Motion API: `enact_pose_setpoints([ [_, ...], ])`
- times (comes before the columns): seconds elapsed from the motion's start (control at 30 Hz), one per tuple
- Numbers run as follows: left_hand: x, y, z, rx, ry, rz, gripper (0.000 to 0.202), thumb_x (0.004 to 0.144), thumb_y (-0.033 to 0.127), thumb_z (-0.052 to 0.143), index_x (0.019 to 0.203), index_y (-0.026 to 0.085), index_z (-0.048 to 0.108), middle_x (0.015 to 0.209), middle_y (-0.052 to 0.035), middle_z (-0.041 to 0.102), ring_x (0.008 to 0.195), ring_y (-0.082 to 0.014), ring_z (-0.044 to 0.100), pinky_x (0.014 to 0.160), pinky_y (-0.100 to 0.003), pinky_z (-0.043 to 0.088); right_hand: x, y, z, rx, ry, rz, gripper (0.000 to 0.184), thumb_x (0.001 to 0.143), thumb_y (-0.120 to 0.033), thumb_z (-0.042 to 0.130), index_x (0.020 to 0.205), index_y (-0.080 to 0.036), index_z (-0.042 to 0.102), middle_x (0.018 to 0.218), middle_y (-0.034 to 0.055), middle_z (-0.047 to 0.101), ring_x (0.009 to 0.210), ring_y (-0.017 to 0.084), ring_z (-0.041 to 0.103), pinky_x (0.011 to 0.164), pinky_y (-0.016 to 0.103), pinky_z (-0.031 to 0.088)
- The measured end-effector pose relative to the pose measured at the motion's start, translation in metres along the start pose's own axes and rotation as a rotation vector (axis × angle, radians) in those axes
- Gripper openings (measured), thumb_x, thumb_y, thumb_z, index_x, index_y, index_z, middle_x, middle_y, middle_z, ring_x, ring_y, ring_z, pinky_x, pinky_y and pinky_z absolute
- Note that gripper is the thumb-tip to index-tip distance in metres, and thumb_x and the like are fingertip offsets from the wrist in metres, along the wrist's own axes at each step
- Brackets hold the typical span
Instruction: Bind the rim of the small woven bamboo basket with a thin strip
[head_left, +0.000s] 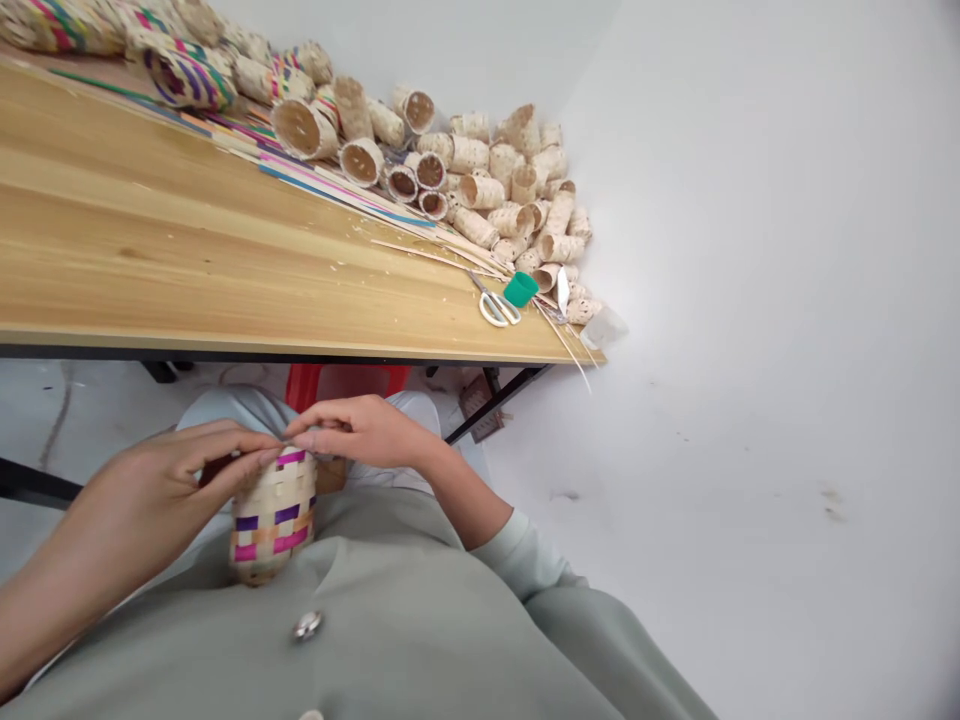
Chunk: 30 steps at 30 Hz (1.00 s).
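Note:
A small woven basket (271, 518) with pale, purple and pink strips rests on my lap below the table edge. My left hand (161, 490) wraps round its upper left side, fingers curled on the rim. My right hand (361, 431) reaches in from the right, fingertips pinched together at the rim where they meet the left thumb. Whether a strip lies between the fingers is too small to see.
A wooden table (150, 260) spans the upper left. On it lie a heap of plain woven tubes (502, 180), coloured baskets (180, 75), long coloured strips (315, 180), white-handled scissors (495, 305) and a green cap (520, 289). A red stool (345, 380) stands beneath. White floor lies to the right.

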<state>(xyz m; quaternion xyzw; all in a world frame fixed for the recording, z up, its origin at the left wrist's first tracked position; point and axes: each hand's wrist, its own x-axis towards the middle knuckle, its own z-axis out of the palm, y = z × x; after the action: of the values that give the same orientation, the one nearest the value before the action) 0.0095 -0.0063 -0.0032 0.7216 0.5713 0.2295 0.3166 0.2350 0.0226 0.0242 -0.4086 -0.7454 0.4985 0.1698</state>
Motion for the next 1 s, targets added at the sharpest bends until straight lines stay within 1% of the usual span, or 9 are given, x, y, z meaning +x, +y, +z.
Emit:
enact_pose_setpoints([
  [0.1,0.003,0.003,0.0,-0.021,-0.018,-0.068,0.049,0.067,0.071,0.049,0.075,0.03,0.076,0.089,-0.001,0.081,0.083,-0.0265,0.071,0.077,-0.032,0.05,-0.01,-0.001,-0.01,-0.086,0.11,0.005,0.029,0.104,-0.021,0.05,0.129,-0.017,0.066,0.078,-0.0034,0.059,0.074,0.01,0.052,0.074,0.02,0.042],
  [0.2,0.005,0.003,0.004,-0.054,-0.031,-0.075,0.049,0.068,0.07,0.05,0.077,0.029,0.075,0.088,-0.0013,0.08,0.083,-0.026,0.071,0.075,-0.03,0.05,-0.017,-0.001,-0.014,-0.107,0.135,-0.013,0.037,0.103,-0.01,0.041,0.134,-0.017,0.062,0.089,-0.0012,0.066,0.084,0.01,0.059,0.081,0.021,0.044],
  [0.33,0.007,-0.007,0.008,-0.076,-0.059,0.0,0.051,0.072,0.074,0.054,0.081,0.03,0.078,0.093,-0.0008,0.078,0.088,-0.0249,0.07,0.078,-0.028,0.049,-0.022,-0.001,-0.006,-0.057,0.166,-0.036,0.03,0.101,-0.009,0.047,0.125,-0.016,0.063,0.092,-0.0009,0.071,0.086,0.01,0.062,0.081,0.019,0.046],
  [0.4,0.008,-0.013,0.009,-0.076,-0.081,0.007,0.05,0.073,0.075,0.056,0.08,0.03,0.078,0.092,0.0002,0.078,0.088,-0.0239,0.069,0.077,-0.026,0.049,-0.023,-0.001,-0.002,-0.022,0.176,-0.008,0.023,0.102,-0.011,0.049,0.117,-0.017,0.066,0.093,-0.0004,0.072,0.08,0.009,0.062,0.077,0.018,0.048],
  [0.47,0.009,-0.017,0.008,-0.087,-0.088,-0.012,0.05,0.072,0.076,0.059,0.081,0.03,0.079,0.093,0.0009,0.078,0.09,-0.0239,0.069,0.077,-0.025,0.05,-0.025,-0.003,0.0,-0.033,0.19,-0.012,0.019,0.103,-0.013,0.052,0.109,-0.017,0.069,0.098,0.0004,0.073,0.083,0.009,0.064,0.079,0.018,0.049],
  [0.6,0.009,-0.02,0.008,-0.162,-0.09,-0.051,0.053,0.066,0.079,0.065,0.079,0.029,0.079,0.093,-0.0005,0.078,0.092,-0.0261,0.069,0.082,-0.026,0.055,-0.027,-0.006,-0.002,-0.218,0.209,-0.145,0.018,0.102,-0.012,0.056,0.101,-0.017,0.073,0.111,0.0028,0.074,0.105,0.011,0.064,0.098,0.022,0.048],
  [0.77,0.005,-0.024,0.008,-0.247,-0.109,-0.124,0.054,0.061,0.08,0.07,0.075,0.029,0.077,0.095,-0.0022,0.078,0.099,-0.0295,0.07,0.087,-0.03,0.057,-0.026,-0.006,-0.001,-0.446,0.186,-0.188,0.019,0.103,-0.019,0.058,0.102,-0.019,0.078,0.11,0.0033,0.068,0.104,0.012,0.06,0.099,0.023,0.046],
  [0.87,0.0,-0.022,0.005,-0.263,-0.106,-0.157,0.055,0.059,0.081,0.071,0.073,0.028,0.077,0.095,-0.0031,0.077,0.102,-0.0307,0.069,0.091,-0.033,0.057,-0.023,-0.006,0.001,-0.456,0.144,-0.177,0.019,0.103,-0.02,0.059,0.11,-0.018,0.077,0.105,0.0025,0.069,0.102,0.013,0.061,0.098,0.023,0.045],
  [1.0,-0.006,-0.004,-0.001,-0.31,-0.126,-0.149,0.055,0.06,0.081,0.071,0.072,0.028,0.077,0.091,-0.0034,0.074,0.096,-0.0283,0.067,0.085,-0.031,0.055,-0.019,-0.006,-0.001,-0.4,0.082,-0.234,0.017,0.103,-0.018,0.059,0.106,-0.017,0.075,0.104,0.0027,0.073,0.102,0.013,0.061,0.101,0.024,0.045],
])
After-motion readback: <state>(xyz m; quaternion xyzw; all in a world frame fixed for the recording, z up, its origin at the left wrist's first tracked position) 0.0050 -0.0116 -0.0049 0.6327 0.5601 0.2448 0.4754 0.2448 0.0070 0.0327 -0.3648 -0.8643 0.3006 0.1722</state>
